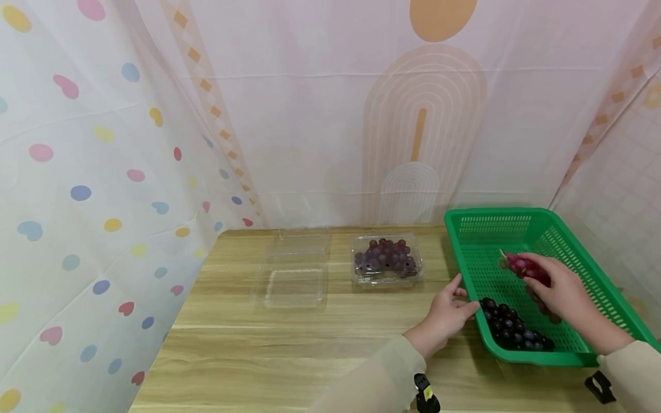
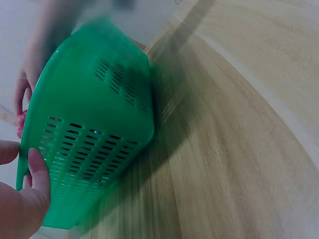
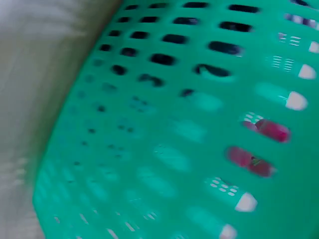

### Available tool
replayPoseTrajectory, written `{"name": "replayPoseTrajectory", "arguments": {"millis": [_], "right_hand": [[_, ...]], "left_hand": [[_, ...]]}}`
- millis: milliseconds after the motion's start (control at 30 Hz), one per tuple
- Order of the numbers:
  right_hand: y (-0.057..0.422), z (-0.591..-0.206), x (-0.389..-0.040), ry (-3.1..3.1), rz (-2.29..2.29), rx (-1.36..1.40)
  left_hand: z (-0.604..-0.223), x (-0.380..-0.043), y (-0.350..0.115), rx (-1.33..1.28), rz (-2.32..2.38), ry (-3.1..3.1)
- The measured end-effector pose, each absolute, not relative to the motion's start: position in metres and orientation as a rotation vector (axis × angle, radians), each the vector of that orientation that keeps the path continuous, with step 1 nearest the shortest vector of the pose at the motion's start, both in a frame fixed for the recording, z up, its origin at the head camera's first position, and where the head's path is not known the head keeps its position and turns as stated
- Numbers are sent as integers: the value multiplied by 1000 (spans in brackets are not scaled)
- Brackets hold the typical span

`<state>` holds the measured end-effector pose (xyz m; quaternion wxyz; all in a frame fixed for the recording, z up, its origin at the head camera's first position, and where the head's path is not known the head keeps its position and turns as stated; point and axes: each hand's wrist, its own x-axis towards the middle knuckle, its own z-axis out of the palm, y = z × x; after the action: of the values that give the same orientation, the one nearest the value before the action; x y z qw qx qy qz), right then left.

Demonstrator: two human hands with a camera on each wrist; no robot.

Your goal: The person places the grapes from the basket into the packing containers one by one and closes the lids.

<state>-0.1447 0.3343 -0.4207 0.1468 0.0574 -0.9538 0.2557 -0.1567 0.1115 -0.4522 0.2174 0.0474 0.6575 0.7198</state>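
My left hand (image 1: 446, 315) grips the left rim of a green plastic basket (image 1: 516, 215); in the left wrist view, the thumb (image 2: 39, 172) presses its slotted outer wall. Over the inside of the basket, my right hand (image 1: 560, 287) holds a bunch of red grapes (image 1: 524, 267), its stem end pointing left. Part of that bunch is hidden by the hand. Black grapes (image 1: 511, 326) lie in the basket's near left corner. Through slots in the green wall, the right wrist view shows bits of red grapes (image 3: 273, 130); the hand itself is not visible there.
A clear plastic box (image 1: 387, 281) with red grapes inside stands at the back middle of the wooden table (image 1: 289, 350). To its left lies an opened clear clamshell box (image 1: 291, 287). Patterned curtains (image 1: 310, 143) hang behind and at the sides.
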Motion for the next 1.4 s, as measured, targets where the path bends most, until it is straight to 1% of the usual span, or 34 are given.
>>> {"name": "replayPoseTrajectory", "arguments": {"millis": [200, 400, 667, 1100, 1200, 1400], "right_hand": [[328, -407, -149, -2768, 760, 180], [324, -394, -154, -2775, 780, 184], [312, -377, -157, -2764, 813, 232], [270, -361, -167, -2752, 902, 337], [259, -360, -169, -2757, 920, 353], [239, -356, -178, -2776, 948, 407]], "left_hand": [[-453, -158, 101, 153, 1976, 1904], [-451, -163, 82, 257, 1898, 2039], [-445, -187, 45, 508, 1786, 2183], [-432, -219, -28, 683, 1610, 2537], [-429, -227, -47, 680, 1599, 2565], [-425, -235, -84, 546, 1581, 2588]]}}
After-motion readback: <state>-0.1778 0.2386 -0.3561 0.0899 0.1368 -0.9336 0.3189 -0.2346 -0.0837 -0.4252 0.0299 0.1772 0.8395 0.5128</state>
